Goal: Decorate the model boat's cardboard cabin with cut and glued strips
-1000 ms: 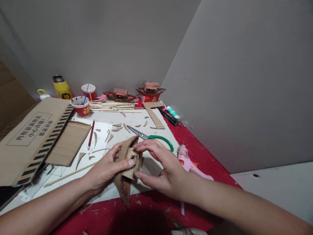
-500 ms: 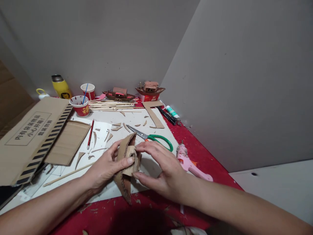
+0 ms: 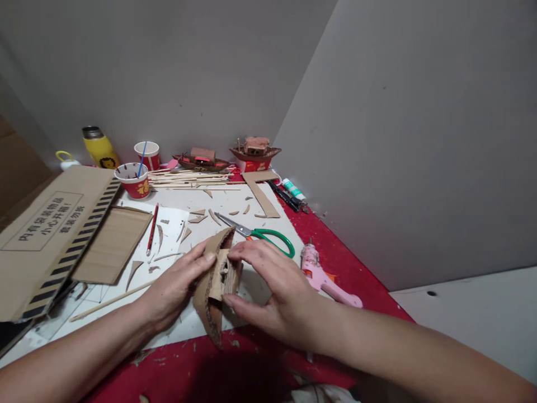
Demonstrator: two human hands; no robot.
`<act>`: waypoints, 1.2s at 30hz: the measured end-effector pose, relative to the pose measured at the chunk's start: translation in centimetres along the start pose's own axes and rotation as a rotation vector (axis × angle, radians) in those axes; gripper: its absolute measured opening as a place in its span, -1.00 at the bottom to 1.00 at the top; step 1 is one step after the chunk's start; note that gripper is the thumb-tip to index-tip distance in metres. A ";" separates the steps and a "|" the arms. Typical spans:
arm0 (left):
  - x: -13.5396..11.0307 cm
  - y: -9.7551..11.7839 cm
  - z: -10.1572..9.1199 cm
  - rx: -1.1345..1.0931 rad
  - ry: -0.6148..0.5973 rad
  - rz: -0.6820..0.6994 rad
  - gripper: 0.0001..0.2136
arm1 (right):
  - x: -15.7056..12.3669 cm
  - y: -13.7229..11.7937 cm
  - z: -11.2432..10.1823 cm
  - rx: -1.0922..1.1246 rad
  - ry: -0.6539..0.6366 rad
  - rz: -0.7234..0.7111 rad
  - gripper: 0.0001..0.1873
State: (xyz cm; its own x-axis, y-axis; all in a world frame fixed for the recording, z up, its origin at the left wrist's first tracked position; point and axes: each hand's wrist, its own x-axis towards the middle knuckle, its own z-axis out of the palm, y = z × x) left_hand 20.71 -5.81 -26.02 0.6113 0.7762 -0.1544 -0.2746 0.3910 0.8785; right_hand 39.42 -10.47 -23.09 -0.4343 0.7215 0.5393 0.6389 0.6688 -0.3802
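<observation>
A small cardboard boat model [image 3: 216,291] stands on the white work sheet [image 3: 235,201] near the table's front. My left hand [image 3: 174,288] presses its left side, fingers curled against the hull. From the right, my right hand [image 3: 268,285] pinches the small cardboard piece sitting inside the hull, forefinger on top and thumb beneath. Green-handled scissors [image 3: 264,235] lie just behind my right hand. A pink glue gun [image 3: 321,274] rests on the red cloth to its right.
A large printed cardboard sheet [image 3: 46,235] and a plain cardboard piece [image 3: 113,243] lie left. Behind them stand a yellow bottle [image 3: 98,148], two red paper cups [image 3: 134,179], wooden sticks [image 3: 188,179], two finished boat models [image 3: 254,148] and a red pencil [image 3: 151,229]. Grey walls close the back and right.
My left thumb has slid from the inner cardboard piece to the hull's upper edge. My right hand stays pinched on the piece. The view has shifted slightly.
</observation>
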 end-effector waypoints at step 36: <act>-0.5 0.5 0.7 0.056 0.022 -0.083 -0.34 | -0.3 0.5 0.2 0.006 0.069 -0.089 -0.55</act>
State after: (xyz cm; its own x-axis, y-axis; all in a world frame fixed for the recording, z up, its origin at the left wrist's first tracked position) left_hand 20.77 -6.39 -25.21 0.6135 0.7534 -0.2369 -0.1816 0.4265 0.8861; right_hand 39.73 -10.30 -23.59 -0.4443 0.6448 0.6219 0.5954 0.7313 -0.3329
